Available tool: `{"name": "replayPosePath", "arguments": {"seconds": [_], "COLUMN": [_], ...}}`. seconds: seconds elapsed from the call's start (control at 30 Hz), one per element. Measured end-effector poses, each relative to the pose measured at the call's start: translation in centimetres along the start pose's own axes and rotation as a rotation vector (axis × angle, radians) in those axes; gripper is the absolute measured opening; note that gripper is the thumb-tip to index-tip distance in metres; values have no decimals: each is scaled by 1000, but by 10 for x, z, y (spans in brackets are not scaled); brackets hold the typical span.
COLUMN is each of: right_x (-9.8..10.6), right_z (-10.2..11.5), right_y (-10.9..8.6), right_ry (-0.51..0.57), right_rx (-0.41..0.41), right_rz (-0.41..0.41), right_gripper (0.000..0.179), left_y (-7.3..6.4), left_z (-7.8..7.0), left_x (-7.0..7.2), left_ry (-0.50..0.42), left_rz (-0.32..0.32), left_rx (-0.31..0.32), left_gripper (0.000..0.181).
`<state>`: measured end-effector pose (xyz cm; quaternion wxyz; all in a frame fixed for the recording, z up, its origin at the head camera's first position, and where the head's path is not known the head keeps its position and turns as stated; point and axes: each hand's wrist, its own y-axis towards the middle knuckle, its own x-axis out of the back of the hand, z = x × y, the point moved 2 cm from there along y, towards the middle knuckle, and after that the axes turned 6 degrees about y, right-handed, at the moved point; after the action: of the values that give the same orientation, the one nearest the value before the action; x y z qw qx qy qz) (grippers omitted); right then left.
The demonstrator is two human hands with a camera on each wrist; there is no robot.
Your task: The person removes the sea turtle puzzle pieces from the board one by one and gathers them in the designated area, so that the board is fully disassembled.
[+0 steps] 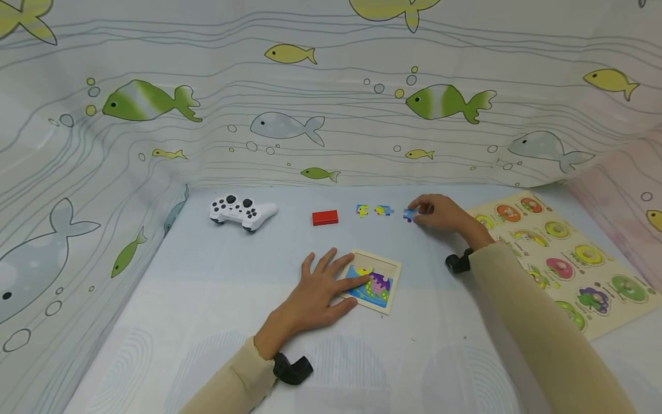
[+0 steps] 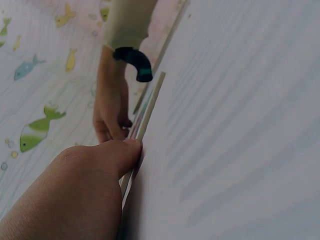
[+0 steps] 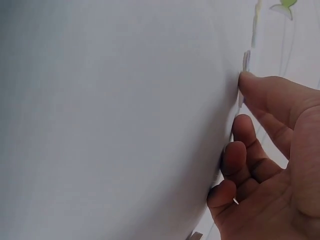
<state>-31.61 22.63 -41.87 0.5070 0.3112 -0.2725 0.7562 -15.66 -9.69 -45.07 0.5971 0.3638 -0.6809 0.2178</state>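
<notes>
My left hand [image 1: 320, 293] lies with fingers spread over the left side of a small wooden jigsaw tray [image 1: 376, 263]. Fitted pieces with blue, purple and green printing fill its lower part, and bare wood shows along the top. The left wrist view catches the thumb [image 2: 127, 150] at the tray's edge. Farther back, my right hand [image 1: 439, 214] pinches a blue jigsaw piece [image 1: 408, 215] low at the table, partly hidden by the fingers. Two more jigsaw pieces, one yellow and blue [image 1: 384, 210] and another [image 1: 362, 211], lie left of it.
A red block [image 1: 324, 218] lies left of the loose pieces. Beyond it stands a white game controller [image 1: 243, 213]. A large wooden fruit board [image 1: 615, 316] is at the right, partly under the right forearm. Fish-printed cloth [image 1: 362, 155] rises behind the table.
</notes>
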Motion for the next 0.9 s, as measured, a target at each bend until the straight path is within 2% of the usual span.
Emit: {"name": "replayPosePath", "arguments": {"seconds": [0.33, 0.57, 0.77, 0.9], "right_x": [4, 4, -2, -15], "right_z": [1, -5, -4, 3], "right_y": [2, 0, -11, -23], "right_ry": [23, 56, 129, 160], "right_rx": [-43, -54, -44, -30], "right_rz": [-7, -33, -93, -76], "right_gripper": [35, 41, 35, 28], "left_y": [0, 2, 1, 2], "left_z": [-2, -3, -2, -2], "left_x": [-3, -4, -3, -1], "left_ry": [-9, 3, 9, 4], "left_rz": [-4, -6, -23, -29], "left_rx": [-11, -13, -11, 3], "left_gripper": [48, 48, 47, 47]}}
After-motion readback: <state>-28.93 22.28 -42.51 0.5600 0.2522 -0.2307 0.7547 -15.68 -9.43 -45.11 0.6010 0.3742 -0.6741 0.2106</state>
